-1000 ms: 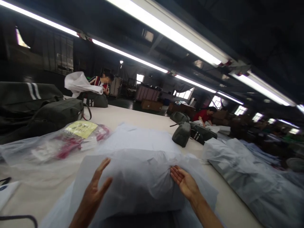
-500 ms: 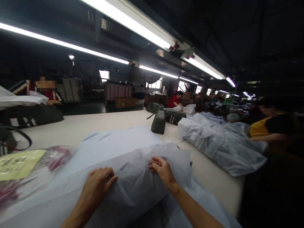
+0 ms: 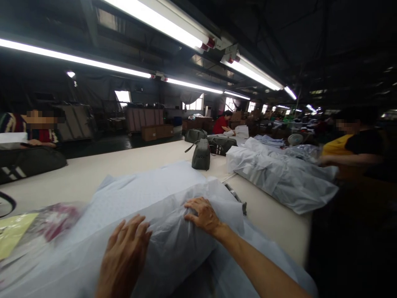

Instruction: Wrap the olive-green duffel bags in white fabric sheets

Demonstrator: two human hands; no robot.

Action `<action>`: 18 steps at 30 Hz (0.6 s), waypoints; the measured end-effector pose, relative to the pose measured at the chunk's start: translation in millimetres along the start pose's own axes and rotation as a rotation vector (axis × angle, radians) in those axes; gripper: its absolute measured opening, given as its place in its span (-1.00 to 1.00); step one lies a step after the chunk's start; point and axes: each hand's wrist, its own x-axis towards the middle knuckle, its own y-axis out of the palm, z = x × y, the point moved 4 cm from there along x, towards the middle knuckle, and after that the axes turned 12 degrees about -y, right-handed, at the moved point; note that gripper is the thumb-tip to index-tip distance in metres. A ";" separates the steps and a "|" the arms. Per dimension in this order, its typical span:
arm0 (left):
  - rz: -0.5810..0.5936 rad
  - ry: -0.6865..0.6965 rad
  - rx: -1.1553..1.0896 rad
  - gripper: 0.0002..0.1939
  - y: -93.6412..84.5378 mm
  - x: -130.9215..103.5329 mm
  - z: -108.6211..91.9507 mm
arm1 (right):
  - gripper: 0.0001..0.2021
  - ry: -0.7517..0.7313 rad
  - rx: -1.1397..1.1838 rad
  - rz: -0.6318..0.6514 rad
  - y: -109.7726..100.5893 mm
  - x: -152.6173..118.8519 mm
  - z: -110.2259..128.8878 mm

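A large sheet or bag of thin, cloudy white plastic (image 3: 167,231) lies over a bulky thing directly in front of me. What it covers is mostly hidden; a dark grey strap-like part (image 3: 236,193) sticks out at its far right. My left hand (image 3: 125,252) is on the near left of the plastic, fingers spread and slightly blurred. Resting on top of the plastic, my right hand (image 3: 203,215) has its fingers loosely bent and the thumb apart. Pale blue sheeting (image 3: 149,184) lies beneath and beyond the plastic.
Dark green bags with white stripes stand on the white table (image 3: 133,161), one upright bag (image 3: 201,154) among them. A plastic-wrapped bundle (image 3: 273,174) lies at right. A clear packet with a yellow label (image 3: 15,231) is at left. Co-workers are at left, right and back.
My left hand has opened from curled fingers to spread ones. My right hand has shifted slightly left and flattened onto the plastic. The camera view has turned a little to the right.
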 end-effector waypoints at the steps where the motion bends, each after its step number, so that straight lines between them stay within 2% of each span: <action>1: -0.045 0.091 -0.048 -0.77 2.0 -1.7 -19.5 | -0.65 0.005 0.006 0.006 -0.1 0.4 -0.9; 4: 0.031 0.318 -0.163 -0.69 27.6 -6.4 -74.8 | -0.68 0.015 -0.004 0.028 0.5 1.4 -3.6; 6: 0.125 0.338 -0.190 -0.61 54.4 -5.7 -92.9 | -0.72 0.011 -0.003 0.057 1.7 3.3 -5.8; 9: 0.216 0.234 -0.170 -0.61 92.5 2.5 -86.6 | -0.73 -0.022 0.093 0.057 -3.1 7.4 -6.9; 12: 0.284 0.162 -0.139 -0.63 114.0 14.9 -67.4 | -0.72 -0.034 0.305 -0.027 -24.2 1.1 -5.7; 15: 0.376 0.135 -0.151 -0.65 120.4 26.8 -57.4 | -0.77 0.067 0.364 -0.266 -58.8 -32.9 -14.7; 18: 0.446 0.128 -0.209 -0.68 122.9 34.4 -54.9 | -0.77 0.328 0.238 -0.604 -87.1 -95.5 -46.0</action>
